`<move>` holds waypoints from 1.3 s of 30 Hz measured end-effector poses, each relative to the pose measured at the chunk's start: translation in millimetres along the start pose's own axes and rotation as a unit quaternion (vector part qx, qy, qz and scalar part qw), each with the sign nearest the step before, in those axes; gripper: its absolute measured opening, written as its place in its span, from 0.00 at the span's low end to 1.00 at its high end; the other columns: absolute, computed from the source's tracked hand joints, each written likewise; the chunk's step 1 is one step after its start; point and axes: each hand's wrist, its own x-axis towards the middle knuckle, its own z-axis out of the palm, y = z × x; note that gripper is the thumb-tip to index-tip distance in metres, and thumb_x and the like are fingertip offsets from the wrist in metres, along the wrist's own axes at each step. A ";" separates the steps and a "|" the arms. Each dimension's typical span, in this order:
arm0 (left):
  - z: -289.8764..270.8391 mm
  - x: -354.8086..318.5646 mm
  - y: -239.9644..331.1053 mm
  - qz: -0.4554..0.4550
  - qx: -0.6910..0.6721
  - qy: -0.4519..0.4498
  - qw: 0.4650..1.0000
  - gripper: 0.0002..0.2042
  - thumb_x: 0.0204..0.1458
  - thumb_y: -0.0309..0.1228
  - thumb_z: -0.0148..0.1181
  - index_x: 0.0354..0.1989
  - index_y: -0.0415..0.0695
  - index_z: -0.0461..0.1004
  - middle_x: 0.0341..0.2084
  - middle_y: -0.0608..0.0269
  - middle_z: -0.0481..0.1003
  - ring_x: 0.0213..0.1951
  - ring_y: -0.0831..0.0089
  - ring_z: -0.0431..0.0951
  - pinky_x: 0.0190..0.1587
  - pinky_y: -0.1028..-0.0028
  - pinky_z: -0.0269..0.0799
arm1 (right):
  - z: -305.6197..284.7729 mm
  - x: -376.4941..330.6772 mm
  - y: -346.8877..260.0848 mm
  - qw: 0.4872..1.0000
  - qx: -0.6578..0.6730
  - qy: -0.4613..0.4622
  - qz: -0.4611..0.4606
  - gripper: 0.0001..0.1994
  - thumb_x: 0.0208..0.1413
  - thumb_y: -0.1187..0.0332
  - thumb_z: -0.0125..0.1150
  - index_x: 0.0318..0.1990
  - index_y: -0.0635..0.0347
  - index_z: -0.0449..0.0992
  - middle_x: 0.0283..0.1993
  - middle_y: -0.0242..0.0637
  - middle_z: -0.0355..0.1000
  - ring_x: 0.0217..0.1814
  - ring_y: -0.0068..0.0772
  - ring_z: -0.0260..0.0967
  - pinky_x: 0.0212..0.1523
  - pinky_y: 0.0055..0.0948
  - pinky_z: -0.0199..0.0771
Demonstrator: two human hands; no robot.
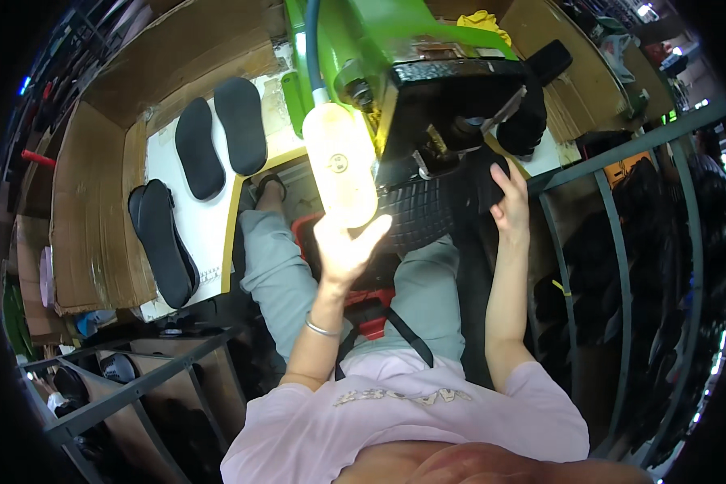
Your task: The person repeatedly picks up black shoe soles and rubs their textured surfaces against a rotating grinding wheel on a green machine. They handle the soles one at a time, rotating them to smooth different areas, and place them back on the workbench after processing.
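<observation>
An oval glowing lamp head (340, 141) hangs from a blue gooseneck in front of a green machine (415, 22) with a black head. My left hand (345, 248) is at the lamp's lower end, thumb stretched to the right; the lamp and its glare hide the other fingers. At the machine's right side, my right hand (510, 198) grips the edge of a black piece (487, 179), whose full shape merges with the dark parts behind. On the white worktop to the left lie black shoe soles (240, 125), some single and some overlapping.
Cardboard walls (97, 218) enclose the worktop's left side, and its yellow edge (235, 234) curves toward my legs. Metal racks stand on both sides, the right rack (621, 266) holding dark items. A yellow cloth (486, 24) lies behind the machine.
</observation>
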 end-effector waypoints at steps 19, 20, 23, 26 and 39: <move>-156.9 -80.1 -74.6 -0.251 0.012 0.037 0.967 0.07 0.41 0.16 0.68 0.29 0.37 0.77 0.25 0.63 0.78 0.26 0.78 0.76 0.29 0.80 0.71 | 113.8 -33.3 65.8 0.982 -0.097 -0.138 -0.088 0.12 0.41 0.76 0.74 0.30 0.63 0.74 0.29 0.33 0.75 0.22 0.18 0.69 0.17 0.18 0.66; -137.0 -93.3 -84.2 -0.260 -0.003 0.028 0.965 0.07 0.40 0.16 0.70 0.26 0.38 0.77 0.23 0.65 0.77 0.24 0.79 0.75 0.27 0.80 0.70 | 114.1 -30.8 68.4 0.978 -0.114 -0.138 -0.112 0.13 0.40 0.76 0.75 0.30 0.63 0.74 0.29 0.32 0.75 0.23 0.18 0.69 0.18 0.18 0.66; -80.6 -116.4 -100.0 -0.269 0.098 -0.037 0.957 0.06 0.42 0.20 0.71 0.25 0.36 0.77 0.21 0.67 0.77 0.23 0.84 0.72 0.26 0.82 0.68 | 119.6 -30.4 68.2 0.947 -0.202 -0.101 -0.226 0.15 0.38 0.71 0.78 0.29 0.63 0.74 0.25 0.30 0.73 0.26 0.17 0.66 0.25 0.21 0.67; -50.7 -113.3 -92.3 -0.251 0.178 -0.079 0.948 0.08 0.42 0.22 0.71 0.29 0.34 0.78 0.21 0.63 0.78 0.21 0.83 0.73 0.24 0.79 0.69 | 126.4 -51.6 45.7 0.935 -0.257 -0.114 -0.217 0.16 0.40 0.67 0.78 0.31 0.63 0.74 0.25 0.30 0.71 0.25 0.18 0.63 0.25 0.22 0.66; -253.9 -60.4 39.0 -0.150 0.662 0.243 0.693 0.43 0.36 0.38 0.74 0.65 0.49 0.61 0.66 0.41 0.51 0.66 0.41 0.51 0.63 0.46 0.50 | 291.4 42.5 123.3 0.737 -0.278 -0.226 -0.573 0.17 0.38 0.86 0.60 0.40 0.63 0.74 0.51 0.44 0.74 0.56 0.50 0.70 0.56 0.41 0.70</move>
